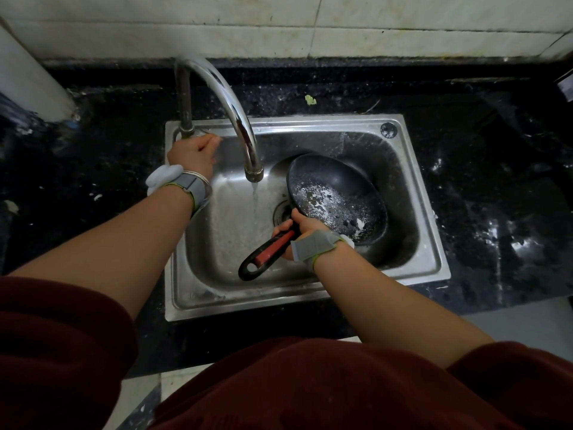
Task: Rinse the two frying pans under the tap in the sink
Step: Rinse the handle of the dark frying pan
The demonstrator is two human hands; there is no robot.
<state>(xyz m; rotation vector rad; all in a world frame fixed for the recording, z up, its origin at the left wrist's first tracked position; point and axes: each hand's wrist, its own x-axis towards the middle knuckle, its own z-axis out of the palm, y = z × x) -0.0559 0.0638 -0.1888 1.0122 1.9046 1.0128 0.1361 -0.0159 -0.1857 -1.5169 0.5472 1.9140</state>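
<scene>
A black frying pan [338,197] with white residue inside sits tilted in the steel sink [415,231], to the right of the drain. My right hand [305,229] grips its red and black handle [266,252] near the pan body. A chrome tap [226,100] arches over the basin, and a thin stream of water [255,200] falls from its spout just left of the pan. My left hand [193,153] is closed around the tap's base at the sink's back left corner. Only one pan is in view.
A wet black stone counter [496,169] surrounds the sink, with a green scrap [310,100] behind it. A white tiled wall [279,26] runs along the back and a white pipe [28,76] stands at the far left.
</scene>
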